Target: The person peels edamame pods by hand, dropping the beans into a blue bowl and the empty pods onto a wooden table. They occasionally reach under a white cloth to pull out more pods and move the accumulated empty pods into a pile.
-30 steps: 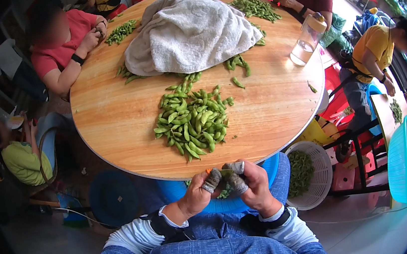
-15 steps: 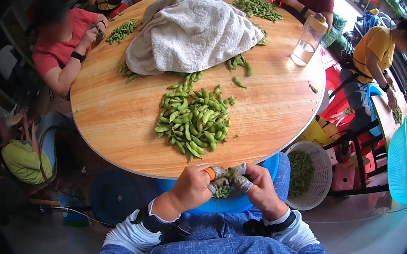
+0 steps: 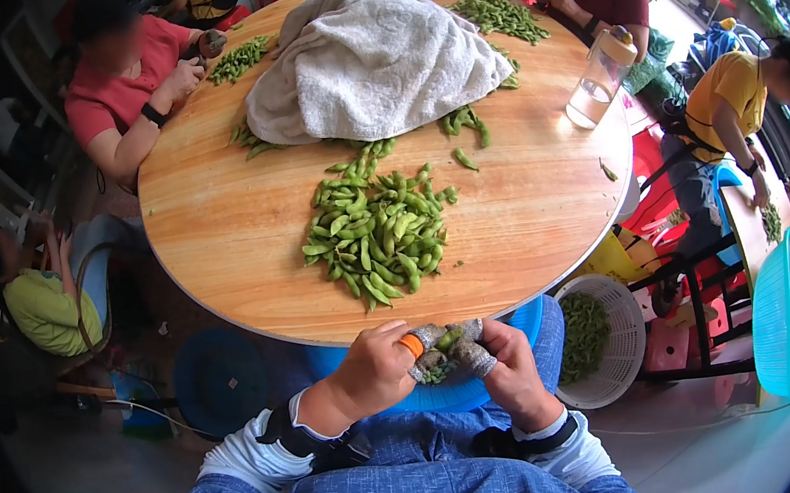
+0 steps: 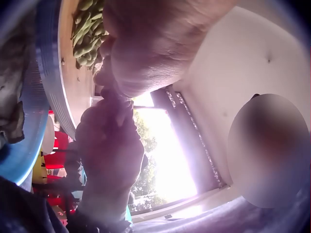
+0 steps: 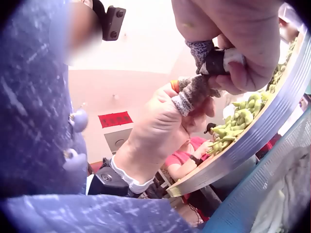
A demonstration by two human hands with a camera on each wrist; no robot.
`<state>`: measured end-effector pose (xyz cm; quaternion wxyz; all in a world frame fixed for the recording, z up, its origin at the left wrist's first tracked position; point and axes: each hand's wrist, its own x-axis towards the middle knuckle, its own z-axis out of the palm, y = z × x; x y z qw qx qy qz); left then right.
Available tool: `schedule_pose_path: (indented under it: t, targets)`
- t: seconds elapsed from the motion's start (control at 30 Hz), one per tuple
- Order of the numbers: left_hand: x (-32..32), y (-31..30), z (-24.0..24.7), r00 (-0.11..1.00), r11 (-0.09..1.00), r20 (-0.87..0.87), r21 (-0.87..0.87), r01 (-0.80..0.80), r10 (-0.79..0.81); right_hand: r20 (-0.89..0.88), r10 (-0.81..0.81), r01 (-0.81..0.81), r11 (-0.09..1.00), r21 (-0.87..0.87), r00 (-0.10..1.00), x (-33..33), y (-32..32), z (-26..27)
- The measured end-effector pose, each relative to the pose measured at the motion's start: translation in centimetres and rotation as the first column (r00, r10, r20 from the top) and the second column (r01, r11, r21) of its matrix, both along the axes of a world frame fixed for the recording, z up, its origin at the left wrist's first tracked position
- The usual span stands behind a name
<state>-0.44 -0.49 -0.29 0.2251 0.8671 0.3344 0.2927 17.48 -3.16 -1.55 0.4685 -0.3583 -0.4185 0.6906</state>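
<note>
In the head view, my left hand (image 3: pixel 361 372) and right hand (image 3: pixel 519 378) meet over a blue basket (image 3: pixel 413 402) at the table's near edge. Grey fabric sleeves cover the thumbs and forefingers, and an orange band circles one left finger. Between the fingertips both hands pinch a green edamame pod (image 3: pixel 448 339), partly hidden by the sleeves. Just beyond, a pile of edamame pods (image 3: pixel 377 239) lies on the round wooden table (image 3: pixel 230 255). The right wrist view shows my right hand (image 5: pixel 233 34) above and my left hand (image 5: pixel 153 124) below, fingertips together.
A grey towel (image 3: pixel 374 64) covers a mound mid-table, with pods at its edge. A clear bottle (image 3: pixel 591 88) stands at the right. White basket (image 3: pixel 624 328) with pods stands on the floor, lower right; a turquoise basket (image 3: pixel 781 319) is farther right. Several people sit around.
The left hand has shifted slightly up and turned so its back shows more. A green pod has come into sight between the fingertips. The pile looks unchanged.
</note>
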Motion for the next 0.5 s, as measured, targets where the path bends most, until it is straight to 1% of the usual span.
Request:
schedule_pose_path:
  t: [0.03,0.2,0.33,0.43,0.5]
  targets:
    - [-0.12,0.09,-0.18,0.999,1.000,0.032,-0.010,0.017,-0.016,-0.007,0.014,-0.014,1.000,-0.013,1.000,0.12,-0.07,-0.01]
    - [-0.44,-0.34,0.04,1.000,0.997,0.004,0.071,0.010,-0.010,-0.018,0.077,-0.078,0.994,-0.077,0.997,0.60,-0.33,0.37]
    - [-0.44,-0.52,0.44,0.999,0.992,-0.025,0.125,0.028,-0.025,-0.041,0.065,-0.068,0.994,-0.090,0.997,0.42,-0.35,0.40]
    - [-0.38,-0.42,0.47,0.999,0.986,-0.008,0.166,0.036,-0.035,-0.034,0.057,-0.060,0.994,-0.093,0.998,0.31,-0.31,0.28]
    - [-0.41,-0.46,0.34,1.000,0.995,-0.012,0.092,0.025,-0.024,-0.033,0.051,-0.053,0.995,-0.085,0.998,0.27,-0.38,-0.32]
